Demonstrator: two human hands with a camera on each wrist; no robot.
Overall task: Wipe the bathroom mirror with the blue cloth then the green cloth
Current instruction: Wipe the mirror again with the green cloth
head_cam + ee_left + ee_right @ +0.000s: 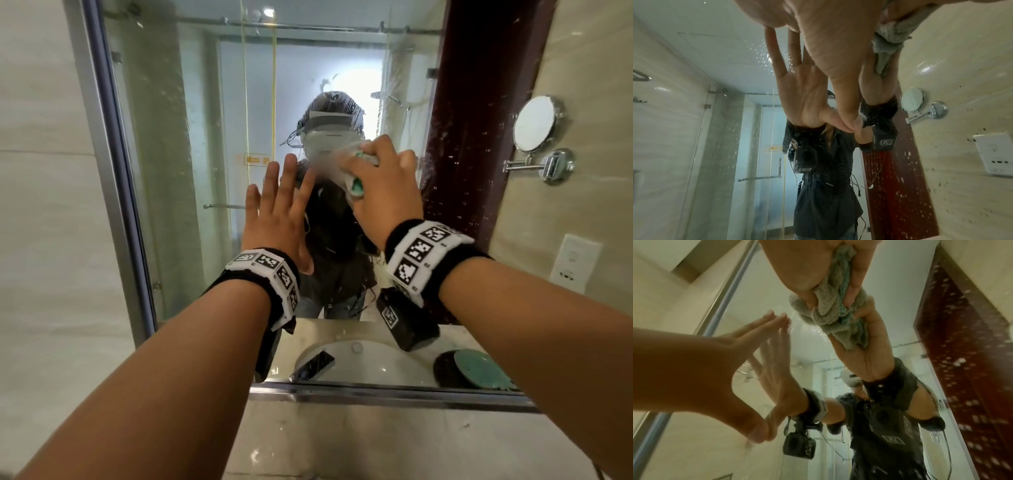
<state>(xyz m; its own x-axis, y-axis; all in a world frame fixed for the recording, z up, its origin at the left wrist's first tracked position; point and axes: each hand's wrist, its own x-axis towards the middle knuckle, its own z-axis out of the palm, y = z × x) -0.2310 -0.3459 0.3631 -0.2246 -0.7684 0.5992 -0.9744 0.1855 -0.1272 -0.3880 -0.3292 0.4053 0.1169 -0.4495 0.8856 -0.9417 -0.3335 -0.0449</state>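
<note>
The green cloth (358,171) is bunched in the right hand (383,185), fingers curled round it, and pressed against the mirror (205,137). Just beside it, the left hand (277,212) is laid flat on the glass, fingers straight and spread. Open glass is seen above and left of both hands; the mirror's frame (113,171) lies well left. The cloth's pile is seen crumpled, grey-green, with droplets speckled across the glass around it.

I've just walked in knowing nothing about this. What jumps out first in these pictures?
Two bare arms reach to a large wall mirror: the right hand grips a bunched green cloth against the glass near its middle, while the left hand lies flat on it just beside. White water spots fleck the mirror's right side, and a small round shaving mirror hangs on the wall further right.
</note>
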